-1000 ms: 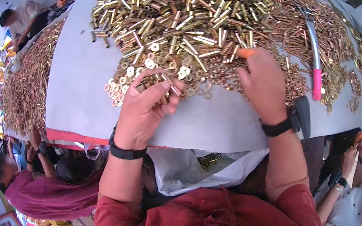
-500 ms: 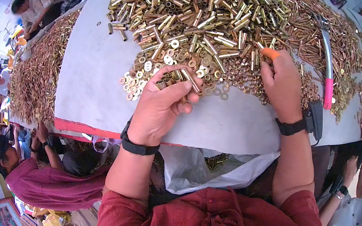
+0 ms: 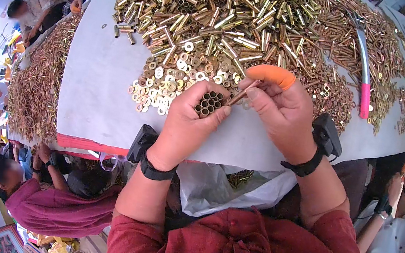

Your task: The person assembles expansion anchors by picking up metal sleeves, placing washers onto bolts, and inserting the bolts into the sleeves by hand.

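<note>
Above the tabletop point(image 3: 98, 90), my left hand point(image 3: 189, 119) grips bundled brass tubes point(image 3: 209, 103). My right hand point(image 3: 287, 114) pinches a coppery tube point(image 3: 243, 93) beside them

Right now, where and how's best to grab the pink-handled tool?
I'd take the pink handle, coming down from above on the person's side, fingers closing across its narrow width. It's long and slim, lies roughly lengthwise toward the person and shows in full. The silver shaft leads to a far end among the copper-coloured tubes, likely a messier grab.
</note>
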Motion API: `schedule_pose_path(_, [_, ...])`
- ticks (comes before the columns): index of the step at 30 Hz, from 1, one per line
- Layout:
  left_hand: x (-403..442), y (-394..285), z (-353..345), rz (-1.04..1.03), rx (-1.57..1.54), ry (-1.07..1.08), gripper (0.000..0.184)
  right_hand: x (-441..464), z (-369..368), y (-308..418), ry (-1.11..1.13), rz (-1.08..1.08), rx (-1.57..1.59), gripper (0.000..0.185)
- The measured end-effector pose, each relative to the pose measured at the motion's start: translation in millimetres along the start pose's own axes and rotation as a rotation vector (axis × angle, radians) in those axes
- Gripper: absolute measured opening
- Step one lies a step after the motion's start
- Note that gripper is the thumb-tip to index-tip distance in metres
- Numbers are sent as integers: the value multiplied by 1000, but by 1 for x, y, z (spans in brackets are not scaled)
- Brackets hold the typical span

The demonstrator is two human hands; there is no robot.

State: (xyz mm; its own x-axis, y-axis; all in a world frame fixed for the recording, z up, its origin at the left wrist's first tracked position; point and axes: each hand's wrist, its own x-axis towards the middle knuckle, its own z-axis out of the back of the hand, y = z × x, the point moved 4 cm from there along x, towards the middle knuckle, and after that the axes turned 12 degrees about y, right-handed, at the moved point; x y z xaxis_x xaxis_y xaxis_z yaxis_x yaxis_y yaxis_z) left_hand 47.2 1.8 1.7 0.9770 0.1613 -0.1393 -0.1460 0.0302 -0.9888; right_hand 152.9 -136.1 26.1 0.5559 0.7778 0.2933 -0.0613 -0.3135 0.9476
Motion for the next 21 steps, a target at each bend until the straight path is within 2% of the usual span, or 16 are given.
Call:
schedule_pose_path(2, [0, 0, 1, -49, 132, -39, 19, -1, 2, 2, 28, -15, -378, 22])
schedule_pose_path(5, [1, -3, 4, -67, 109, -50, 20, -3, 5, 2, -70, 52, -328, 20])
schedule_pose_path(9, [1, 2, 5, -67, 140, -48, 19, -2, 3, -2, -28, 30, -351, 21])
schedule_pose_path(11, [1, -3, 6, -160, 290, -40, 20, -3, 4, -9, -39, -17, -188, 20])
schedule_pose_path(14, [2, -2, 9, -201, 352, -41, 21, -4, 5, -12, -33, -38, -228, 20])
schedule_pose_path(17, [0, -4, 11, -139, 273, -23, 21, -3, 7, -13, -27, 20, -286, 20])
schedule_pose_path(21, [0, -2, 13, -175, 309, -13, 21, -4, 4, -16, -35, -37, -193, 20])
